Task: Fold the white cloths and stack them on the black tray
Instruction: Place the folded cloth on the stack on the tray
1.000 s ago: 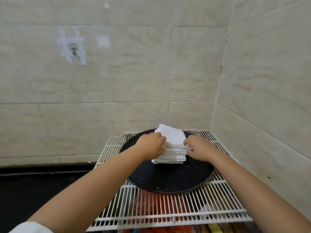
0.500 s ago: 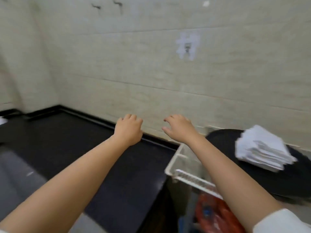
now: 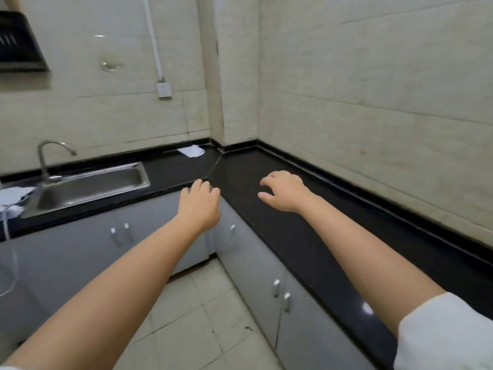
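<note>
Big change vs half a sec ago: the tray w/ the folded stack and the wire rack are no longer seen, view's been swung over to the corner of the black counter (image 3: 280, 236). Both arms are kept stretched out in front like before, nothing held in either.

Left hand (image 3: 198, 206) is seen from the back above the counter's front edge, fingers loosely curled, nothing gripped. Right hand (image 3: 284, 194) is held palm-down over the counter, fingers spread and bent a bit; can't tell if the surface is touched.

One white cloth (image 3: 192, 150) is left lying flat-ish and crumpled in the far corner by the wall, well apart from both hands. Long axis can't really be made out, too small + blurry.

More white fabric (image 3: 13, 196) is bunched at the left edge beside the sink (image 3: 88, 186), tap (image 3: 50, 156) behind it.
</note>
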Motion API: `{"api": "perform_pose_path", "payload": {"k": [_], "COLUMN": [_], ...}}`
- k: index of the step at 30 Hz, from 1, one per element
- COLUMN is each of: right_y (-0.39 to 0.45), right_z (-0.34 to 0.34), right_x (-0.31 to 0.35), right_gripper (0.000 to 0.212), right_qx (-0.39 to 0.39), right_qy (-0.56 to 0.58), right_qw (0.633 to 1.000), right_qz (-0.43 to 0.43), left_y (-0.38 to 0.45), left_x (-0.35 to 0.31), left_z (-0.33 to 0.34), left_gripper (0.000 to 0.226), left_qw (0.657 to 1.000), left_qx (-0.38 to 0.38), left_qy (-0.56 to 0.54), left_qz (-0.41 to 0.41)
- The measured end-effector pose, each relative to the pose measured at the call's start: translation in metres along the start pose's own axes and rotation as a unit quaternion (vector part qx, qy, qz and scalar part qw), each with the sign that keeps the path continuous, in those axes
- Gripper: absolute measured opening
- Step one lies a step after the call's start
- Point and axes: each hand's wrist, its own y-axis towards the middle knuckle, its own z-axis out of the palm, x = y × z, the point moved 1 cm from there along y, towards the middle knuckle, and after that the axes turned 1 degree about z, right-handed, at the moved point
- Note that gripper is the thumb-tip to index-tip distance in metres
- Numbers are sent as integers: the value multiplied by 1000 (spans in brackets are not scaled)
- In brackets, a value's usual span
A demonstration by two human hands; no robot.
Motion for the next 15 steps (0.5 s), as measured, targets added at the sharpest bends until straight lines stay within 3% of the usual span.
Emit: {"api": "perform_pose_path", "payload": {"k": [7,15], "right_y": [136,351], "right_z": [49,110], "right_x": [73,95], "right_gripper": [47,49], "right_qx": [22,24], "right_qy": [3,4], "right_qw": [999,998], "right_qz": [-40,-60], "left_y": [58,223], "left_x": [117,231], "left_z": [50,104], "left_gripper": [41,44], "left_qw": [997,992], "left_qx": [24,35], "left_qy": [-2,14], "left_qz": [-73,-117]}}
